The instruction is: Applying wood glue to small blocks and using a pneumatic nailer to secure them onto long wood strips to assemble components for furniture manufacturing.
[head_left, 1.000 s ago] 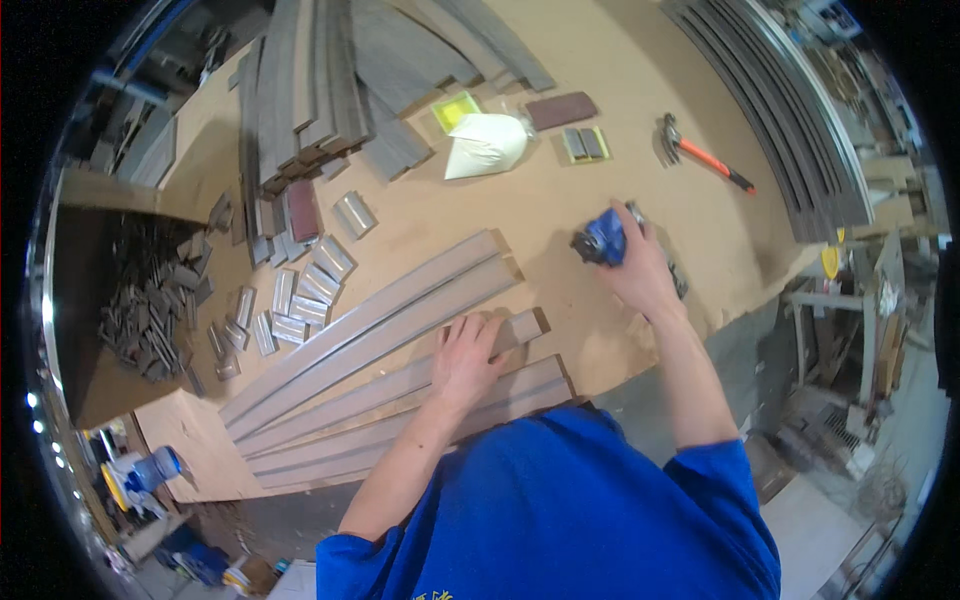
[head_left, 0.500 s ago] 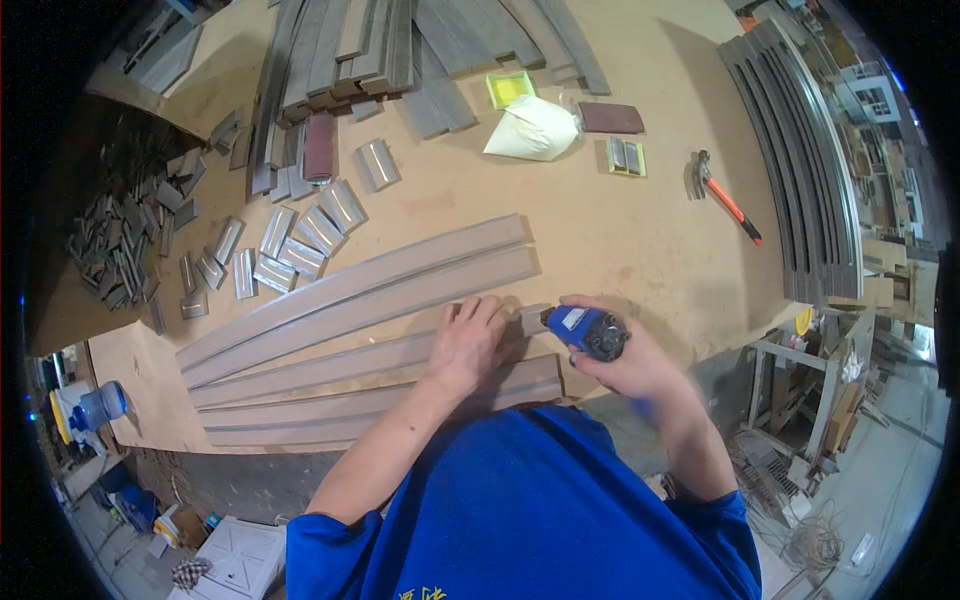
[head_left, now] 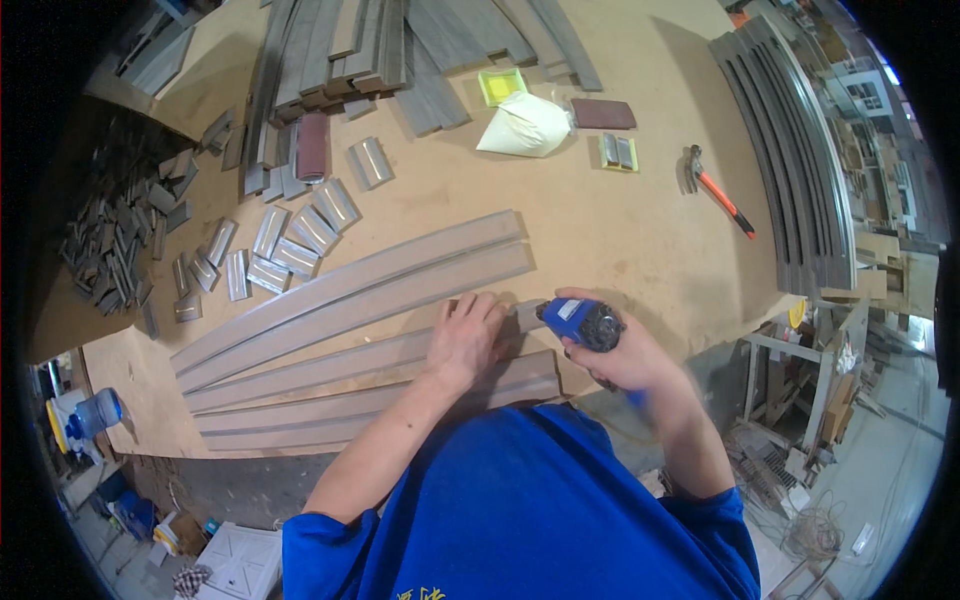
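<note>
My left hand (head_left: pixel 466 338) lies on one of the long grey-brown strips (head_left: pixel 380 357), pressing it with bent fingers spread over it. My right hand (head_left: pixel 632 352) is closed around a blue and black pistol-grip power tool (head_left: pixel 583 324). The tool's narrow nose points left and meets the right end of that same strip. Whether its tip is sunk in the strip, I cannot tell. Two more strips (head_left: pixel 440 268) lie just beyond, and others (head_left: pixel 500 382) lie nearer my body.
Several short metallic-looking pieces (head_left: pixel 313 230) are scattered left of centre. Stacked grey boards (head_left: pixel 430 90) stand at the back. A white bag (head_left: pixel 526 125), a claw hammer (head_left: pixel 722 193) and long dark profiles (head_left: pixel 800 150) lie to the right. Small offcuts (head_left: pixel 115 230) heap at far left.
The view has shifted slightly, moving everything a little left in the picture. Both hands, the power tool and the strips keep nearly the same places relative to each other.
</note>
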A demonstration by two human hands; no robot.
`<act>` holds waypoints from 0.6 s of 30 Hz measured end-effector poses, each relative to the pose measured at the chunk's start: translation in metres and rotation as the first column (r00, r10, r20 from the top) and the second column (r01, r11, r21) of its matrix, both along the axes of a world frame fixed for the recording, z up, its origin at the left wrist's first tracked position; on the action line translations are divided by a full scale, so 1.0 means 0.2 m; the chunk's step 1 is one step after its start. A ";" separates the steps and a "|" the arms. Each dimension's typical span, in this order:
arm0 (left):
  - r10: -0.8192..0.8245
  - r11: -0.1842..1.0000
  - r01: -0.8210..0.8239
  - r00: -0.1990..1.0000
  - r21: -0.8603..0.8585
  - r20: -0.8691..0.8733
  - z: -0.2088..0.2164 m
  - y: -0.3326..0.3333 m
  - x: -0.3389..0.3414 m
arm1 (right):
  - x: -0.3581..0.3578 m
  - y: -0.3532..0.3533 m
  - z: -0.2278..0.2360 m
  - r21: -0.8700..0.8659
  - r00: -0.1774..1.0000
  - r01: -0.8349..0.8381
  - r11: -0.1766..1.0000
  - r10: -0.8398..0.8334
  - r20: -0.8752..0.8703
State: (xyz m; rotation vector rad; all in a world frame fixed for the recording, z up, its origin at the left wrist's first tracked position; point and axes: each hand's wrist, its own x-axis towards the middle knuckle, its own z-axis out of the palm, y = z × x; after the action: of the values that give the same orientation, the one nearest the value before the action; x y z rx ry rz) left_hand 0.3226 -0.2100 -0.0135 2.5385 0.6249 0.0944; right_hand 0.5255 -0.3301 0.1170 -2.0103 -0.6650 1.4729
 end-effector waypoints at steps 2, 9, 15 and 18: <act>0.004 1.000 -0.004 1.000 -0.003 -0.004 0.01 0.00 0.00 | 0.01 0.01 0.02 -0.013 1.000 -0.006 1.000 0.006 -0.003; -0.030 0.999 0.028 0.997 -0.035 -0.065 0.02 0.01 0.00 | -0.01 -0.08 0.02 -0.042 0.993 0.066 0.997 -0.069 -0.100; 0.023 1.000 -0.022 0.998 -0.010 0.054 0.01 0.00 0.00 | -0.05 -0.12 -0.01 0.045 0.993 0.036 0.998 -0.030 -0.116; 0.006 1.000 -0.004 0.999 -0.025 0.050 0.01 0.01 0.00 | -0.06 -0.11 0.00 0.000 0.985 0.074 0.997 -0.073 -0.155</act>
State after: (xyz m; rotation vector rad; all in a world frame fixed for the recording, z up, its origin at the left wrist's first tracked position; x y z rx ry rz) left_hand 0.3224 -0.2087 -0.0109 2.5027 0.6090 0.1505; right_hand 0.5135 -0.3528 0.1170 -1.8721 -0.5239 1.5622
